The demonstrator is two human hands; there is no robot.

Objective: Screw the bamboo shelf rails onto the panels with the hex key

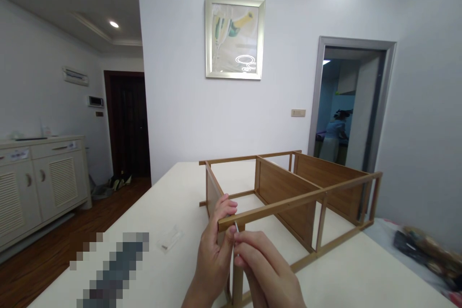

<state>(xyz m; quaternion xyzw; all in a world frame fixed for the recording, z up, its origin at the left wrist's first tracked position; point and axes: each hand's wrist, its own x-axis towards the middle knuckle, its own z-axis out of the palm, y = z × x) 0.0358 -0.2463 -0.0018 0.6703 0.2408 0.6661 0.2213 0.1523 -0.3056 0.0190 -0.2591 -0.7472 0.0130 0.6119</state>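
A brown wooden shelf frame (277,206) lies on its side on a white table (169,202), its panels standing upright between the rails. My left hand (211,250) is wrapped round the near left corner of the frame, fingers over the top rail and thumb on the front. Close beside that thumb, my right hand (269,264) pinches a thin metal rod, perhaps a hex key (237,227), whose upper end meets the rail near the corner. The rest of the rod is mostly hidden by the fingers.
Left of the frame lies a small clear plastic bag (169,239) with small hardware in it. A blurred-out dark object (119,269) is at the table's front left. Clutter (429,250) sits at the far right. Through the doorway, a person (334,132) stands in another room.
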